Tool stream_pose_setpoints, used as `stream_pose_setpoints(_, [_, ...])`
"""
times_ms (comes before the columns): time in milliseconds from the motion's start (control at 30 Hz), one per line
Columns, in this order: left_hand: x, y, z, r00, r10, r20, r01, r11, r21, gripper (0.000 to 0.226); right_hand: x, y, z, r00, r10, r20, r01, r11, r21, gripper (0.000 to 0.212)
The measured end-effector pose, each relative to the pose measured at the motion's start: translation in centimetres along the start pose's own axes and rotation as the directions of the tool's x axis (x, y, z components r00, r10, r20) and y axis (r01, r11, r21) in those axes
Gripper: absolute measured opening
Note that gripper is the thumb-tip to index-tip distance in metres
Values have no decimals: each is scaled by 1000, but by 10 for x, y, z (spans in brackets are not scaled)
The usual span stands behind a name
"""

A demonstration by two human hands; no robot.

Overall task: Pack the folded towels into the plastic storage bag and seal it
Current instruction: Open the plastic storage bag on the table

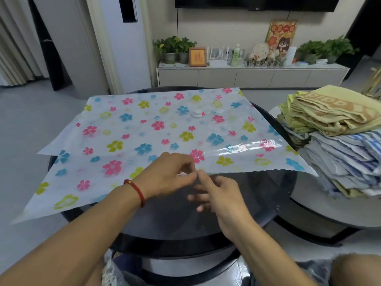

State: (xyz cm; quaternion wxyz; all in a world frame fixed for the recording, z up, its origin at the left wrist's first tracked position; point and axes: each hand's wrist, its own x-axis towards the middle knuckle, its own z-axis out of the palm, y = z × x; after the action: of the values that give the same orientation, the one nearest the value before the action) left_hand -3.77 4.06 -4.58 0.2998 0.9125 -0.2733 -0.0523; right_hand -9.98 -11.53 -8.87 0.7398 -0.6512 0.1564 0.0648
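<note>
A: Where is the plastic storage bag (144,129)?

B: It lies spread flat over a round dark glass table (257,193), flower-printed in pink, blue and yellow, with a white valve cap (197,113) on its far half. Its corners overhang the table edge on the left and on the near right.

A: And the hands?

B: The left hand (167,174), its wrist ringed by a red bracelet (136,190), has its fingers curled and pinching the near edge of the bag. The right hand (218,195) sits just beside it, forefinger meeting the same edge, the other fingers loosely spread below; whether it truly grips the plastic cannot be told.

A: The towels?

B: The folded towels (338,141) are stacked on a second round table (321,213) to the right, yellow ones on top, blue-striped ones beneath, none inside the bag.

A: Beyond that?

B: A low white cabinet (247,76) along the far wall carries potted plants (173,48) and a small framed picture (197,56).
</note>
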Motion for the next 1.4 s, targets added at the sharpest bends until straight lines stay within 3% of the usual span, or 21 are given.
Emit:
stream_pose_setpoints(133, [-3, -3, -4, 997, -50, 61, 62, 977, -204, 13, 1, 2, 2, 999, -35, 37, 30, 990, 138, 28])
stream_pose_setpoints(333, [-7, -11, -13, 991, -69, 110, 101, 945, -311, 18, -1, 7, -2, 984, -169, 64, 164, 983, 83, 20])
stream_pose_setpoints(567, [-9, -11, -14, 999, 2, 54, 7, 985, -174, 17, 3, 9, -5, 971, -219, 92, 217, 976, 33, 18])
stream_pose_setpoints(767, [-8, 2, -8, 993, 90, 70, -106, 954, 280, 19, 6, 12, -4, 964, -248, 97, 243, 968, 67, 20])
stream_pose_setpoints(900, [-10, 5, -8, 992, 109, 67, -123, 961, 247, 17, 8, 11, -7, 958, -271, 98, 269, 963, 33, 17])
stream_pose_setpoints(1100, [-13, 5, -7, 990, 136, 40, -141, 969, 205, 17, 10, 12, -7, 981, -178, 71, 170, 979, 109, 14])
stream_pose_setpoints(1267, [-12, 4, -3, 997, 81, 5, -80, 974, 212, 14, 18, 15, -7, 985, -172, 18, 172, 985, -18, 30])
stream_pose_setpoints(1400, [-12, 5, 4, 995, 94, 15, -95, 984, 148, 14, 21, 17, -6, 984, -175, -4, 175, 983, 48, 17])
